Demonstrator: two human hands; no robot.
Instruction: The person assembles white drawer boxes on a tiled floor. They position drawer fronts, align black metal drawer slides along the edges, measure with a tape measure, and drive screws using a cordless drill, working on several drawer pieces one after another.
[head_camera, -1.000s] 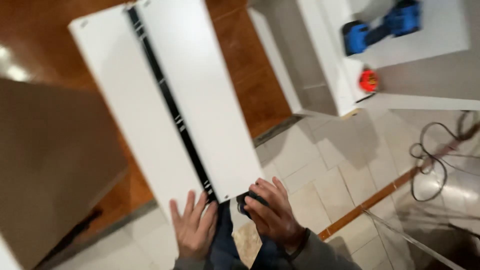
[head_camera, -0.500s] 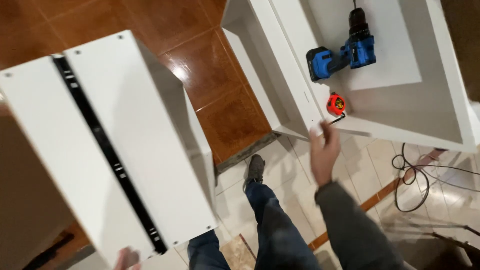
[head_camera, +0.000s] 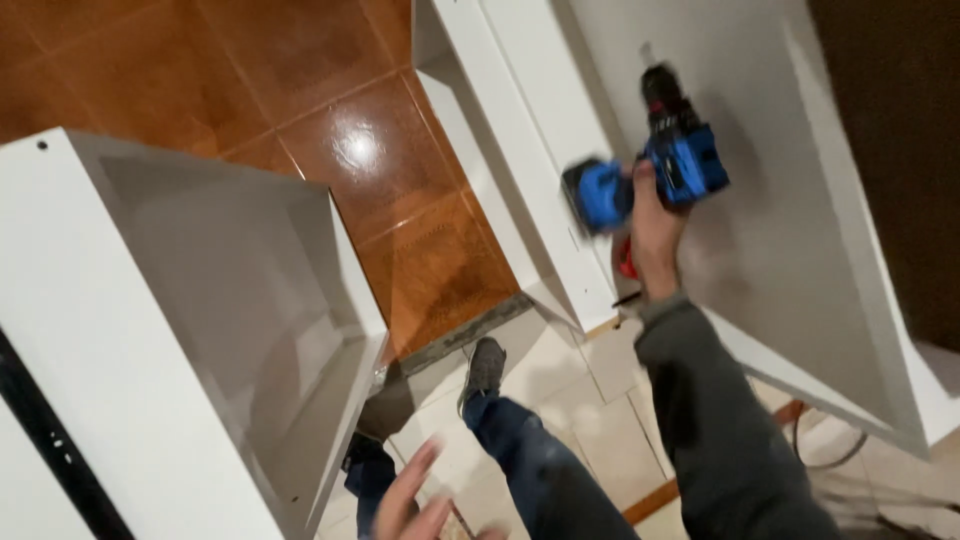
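Observation:
My right hand (head_camera: 652, 225) is stretched out to the right and closed around the grip of a blue and black cordless drill (head_camera: 655, 160), which is lifted just above a white cabinet panel (head_camera: 790, 200). A small red object (head_camera: 625, 262), partly hidden by my wrist, lies on that panel just under my hand. My left hand (head_camera: 410, 500) hangs blurred at the bottom, fingers apart, holding nothing, next to the corner of a white drawer box (head_camera: 200, 330). A black slide rail (head_camera: 50, 440) runs along the drawer's near side.
My legs in blue jeans and one dark shoe (head_camera: 484, 368) stand on light floor tiles (head_camera: 570, 420). Glossy brown tiles (head_camera: 330, 130) lie beyond. A cable (head_camera: 830, 455) loops on the floor at the lower right, under the cabinet's edge.
My right hand left the drawer, reached to the cabinet and has picked the drill up off the panel. My left hand has come off the drawer. The view swung right.

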